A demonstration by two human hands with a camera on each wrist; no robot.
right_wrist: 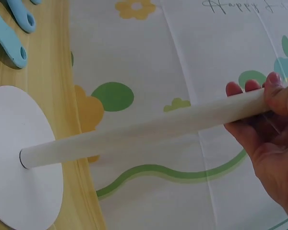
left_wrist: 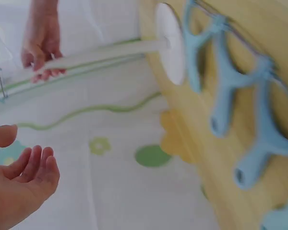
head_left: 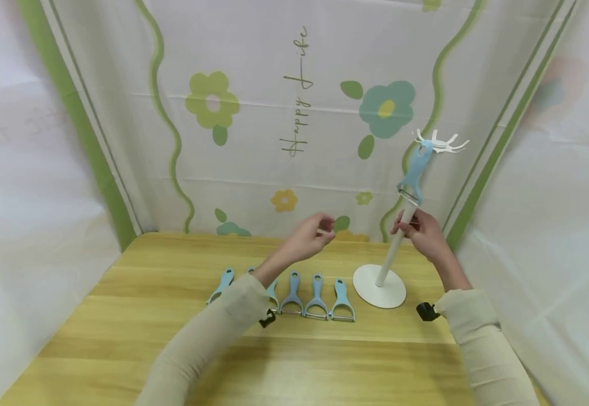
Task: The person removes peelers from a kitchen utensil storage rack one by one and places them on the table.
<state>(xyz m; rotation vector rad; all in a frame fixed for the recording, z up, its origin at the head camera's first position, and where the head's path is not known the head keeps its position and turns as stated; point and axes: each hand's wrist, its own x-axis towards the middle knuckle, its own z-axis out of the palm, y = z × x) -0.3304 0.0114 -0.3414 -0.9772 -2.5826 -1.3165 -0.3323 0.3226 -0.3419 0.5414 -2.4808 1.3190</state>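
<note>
A white stand with a round base (head_left: 368, 287), a slim pole (right_wrist: 134, 136) and a ring of hooks (head_left: 442, 145) on top stands at the right of the table. My right hand (head_left: 423, 232) grips the pole in its upper part, fingers on one side and thumb on the other (right_wrist: 273, 115). From the hooks hangs one blue peeler (head_left: 417, 169), its blade end down, just above that hand. To the left, my left hand (head_left: 308, 234) is in the air with loosely bent fingers, holding nothing, as the left wrist view also shows (left_wrist: 26, 187).
Several more blue peelers (head_left: 317, 296) lie in a row on the wooden table (head_left: 325, 366), handles toward the back; my left forearm covers some of them. A printed curtain (head_left: 254, 158) hangs behind the table, and white sheets (head_left: 558, 237) hang at both sides.
</note>
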